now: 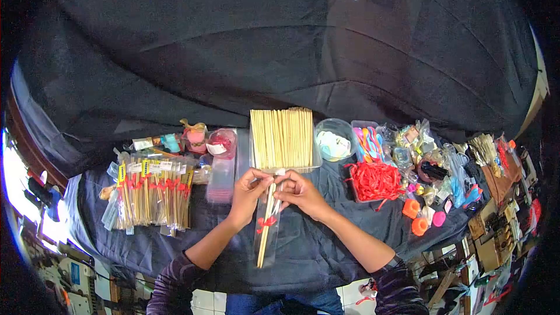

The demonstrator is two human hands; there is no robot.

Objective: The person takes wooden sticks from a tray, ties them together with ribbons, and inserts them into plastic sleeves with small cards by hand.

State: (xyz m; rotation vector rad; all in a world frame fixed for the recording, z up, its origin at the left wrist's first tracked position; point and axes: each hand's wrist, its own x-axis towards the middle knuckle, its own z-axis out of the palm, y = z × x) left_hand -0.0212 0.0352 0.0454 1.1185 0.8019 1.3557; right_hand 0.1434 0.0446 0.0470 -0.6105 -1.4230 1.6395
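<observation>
Between my two hands hangs a clear plastic sleeve (pixel 272 234) with a pair of chopsticks (pixel 265 244) inside, tied with a red ribbon bow (pixel 267 222). My left hand (pixel 249 193) pinches the left side of the sleeve near its upper end. On the other side, my right hand (pixel 300 194) has thumb and fingers closed at the same end. A small white piece (pixel 280 172) shows at the top between the fingertips. Just beyond the hands, a clear tray (pixel 317 162) holds a thick row of bare chopsticks (pixel 283 138).
Left lies a pile of bagged chopsticks (pixel 153 192) with red bows, beside a stack of clear sleeves (pixel 219 182). Right are a round tub (pixel 335 153) with white labels, a box of red ribbons (pixel 375 182), colourful plastic spoons (pixel 368 143) and assorted bagged items (pixel 429 163). Black cloth (pixel 227 52) covers everything underneath.
</observation>
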